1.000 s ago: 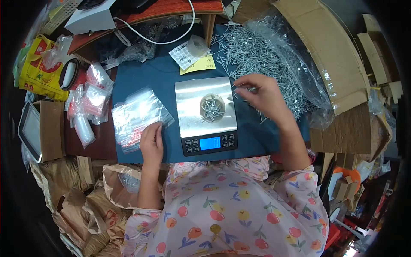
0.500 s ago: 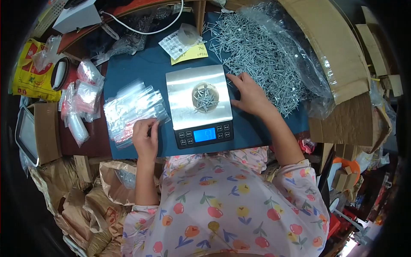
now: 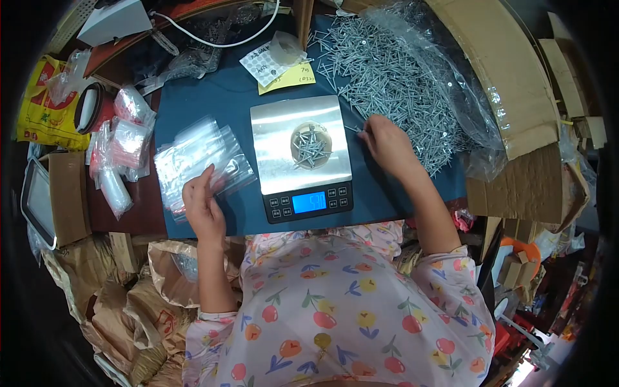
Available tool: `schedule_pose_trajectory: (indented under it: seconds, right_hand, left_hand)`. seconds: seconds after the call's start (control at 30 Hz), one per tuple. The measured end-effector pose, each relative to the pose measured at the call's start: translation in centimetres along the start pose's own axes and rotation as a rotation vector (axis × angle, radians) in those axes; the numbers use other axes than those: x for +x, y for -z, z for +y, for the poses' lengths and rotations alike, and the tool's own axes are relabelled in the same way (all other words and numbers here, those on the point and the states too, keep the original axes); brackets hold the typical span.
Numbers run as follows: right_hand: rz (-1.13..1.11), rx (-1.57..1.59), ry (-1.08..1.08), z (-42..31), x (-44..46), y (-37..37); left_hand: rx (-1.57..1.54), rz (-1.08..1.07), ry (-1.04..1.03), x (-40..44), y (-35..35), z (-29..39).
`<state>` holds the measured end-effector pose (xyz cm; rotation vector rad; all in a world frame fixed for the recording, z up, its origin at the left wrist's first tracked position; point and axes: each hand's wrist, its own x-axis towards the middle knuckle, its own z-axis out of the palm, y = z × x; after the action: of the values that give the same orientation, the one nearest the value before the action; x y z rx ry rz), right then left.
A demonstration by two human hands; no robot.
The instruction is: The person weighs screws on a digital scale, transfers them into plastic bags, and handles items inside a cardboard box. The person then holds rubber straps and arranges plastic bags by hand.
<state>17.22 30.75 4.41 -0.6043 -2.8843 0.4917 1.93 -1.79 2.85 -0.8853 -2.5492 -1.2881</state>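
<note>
My right hand (image 3: 391, 147) is between the scale and the heap of silver screws (image 3: 393, 77), its fingertips pinched on a single screw (image 3: 352, 129) that points left. On the steel plate of the digital scale (image 3: 267, 138), a small round dish (image 3: 311, 161) holds several screws. The scale's blue display is lit, but its digits are hard to read. Over the lower edge of the clear zip bags (image 3: 193, 151) rests my left hand (image 3: 205, 209), fingers loosely apart with nothing seen in them.
Behind the scale lie a yellow note (image 3: 298, 77), a sticker sheet (image 3: 261, 64) and a roll of tape (image 3: 288, 48). Packed bags (image 3: 129, 145) are at the left. Cardboard (image 3: 516, 90) and plastic film border the screws at the right. Brown paper bags (image 3: 122, 309) stand below the table.
My right hand has drawn back slightly from the scale's edge and now pinches a screw. My left hand has shifted left and down over the bags, its fingers loosening.
</note>
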Motion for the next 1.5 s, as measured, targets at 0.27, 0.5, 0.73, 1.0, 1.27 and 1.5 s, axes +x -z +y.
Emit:
schedule_pose_trajectory:
  seconds: [0.27,0.5,0.73,1.0,1.27,1.5]
  right_hand:
    - [0.011,0.14,-0.178,0.1,0.4,2.0]
    - [0.148,0.382,-0.092,-0.3,0.5,2.7]
    - [0.067,0.67,0.004,-5.5,1.2,3.1]
    - [0.126,0.679,0.16,-7.2,1.9,0.8]
    - [0.127,1.043,-0.273,-2.8,2.4,1.3]
    - [0.002,0.189,-0.137,-1.6,1.6,-0.5]
  left_hand:
    - [-0.04,0.02,0.24,0.0,1.6,-0.3]
    - [-0.049,0.023,0.147,0.2,1.7,1.6]
    - [-0.049,-0.048,0.059,0.5,1.5,3.8]
    - [-0.112,-0.063,0.008,0.1,1.4,4.6]
    - [-0.134,-0.064,0.037,-0.2,1.6,3.8]
    - [-0.115,-0.065,0.041,-0.1,1.9,3.3]
